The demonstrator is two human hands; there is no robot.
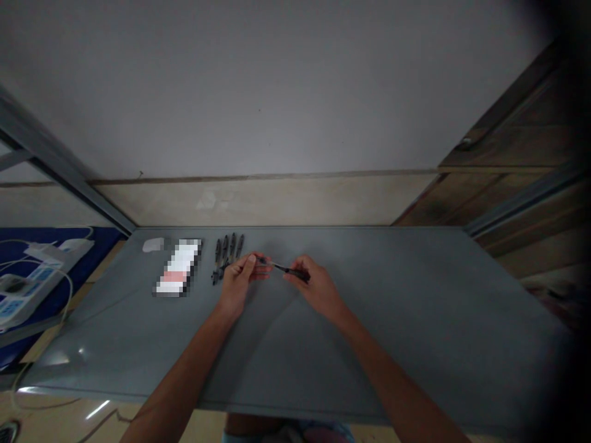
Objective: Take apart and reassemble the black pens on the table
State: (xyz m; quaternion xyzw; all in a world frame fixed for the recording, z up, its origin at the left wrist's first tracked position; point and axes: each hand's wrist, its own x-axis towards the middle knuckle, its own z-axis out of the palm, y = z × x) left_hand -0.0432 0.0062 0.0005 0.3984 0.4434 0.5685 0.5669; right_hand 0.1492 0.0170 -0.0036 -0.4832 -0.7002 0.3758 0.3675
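Between my two hands, above the grey table, is a thin dark pen-like object [281, 267] with a pale middle section. My left hand [239, 280] pinches its left end between thumb and fingers. Around its thicker black right end, the fingers of my right hand [314, 284] are closed. Several dark pen-like pieces [225, 249] lie side by side just beyond and left of my left hand, their near ends partly hidden by it.
On the grey table [397, 320], a phone [178, 271] with a blurred screen and a small white object [153, 245] lie at the left. White power strips [41, 283] with cables rest on a blue surface beyond the left edge. A wall stands behind.
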